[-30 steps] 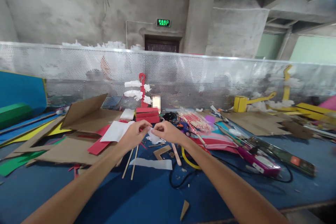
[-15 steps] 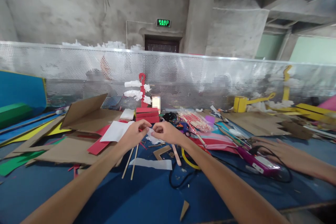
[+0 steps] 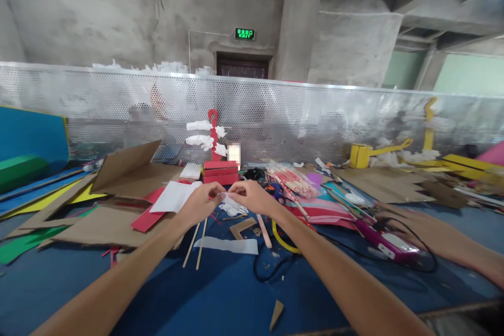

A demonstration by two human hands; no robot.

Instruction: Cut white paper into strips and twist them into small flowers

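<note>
My left hand (image 3: 202,200) and my right hand (image 3: 254,198) meet over the middle of the table, fingers pinched together on a small piece of thin white paper (image 3: 233,207). The paper looks crumpled and shows just below the fingertips. Behind my hands is a red box (image 3: 221,172) with an upright red piece (image 3: 214,139) that carries white fluffy strips. Two thin wooden sticks (image 3: 201,244) and a white paper strip (image 3: 232,245) lie in front. A white paper sheet (image 3: 173,197) rests beside my left hand.
Cardboard pieces (image 3: 102,228) are spread at the left. To the right are a bag of red-and-white sticks (image 3: 291,181), a purple device with a black cable (image 3: 388,241) and another person's hand (image 3: 421,228). A perforated metal screen (image 3: 283,115) runs along the back.
My fingertips have drawn closer together over the white paper, and its loose part spreads more below them. The other person's hand has shifted slightly near the purple device.
</note>
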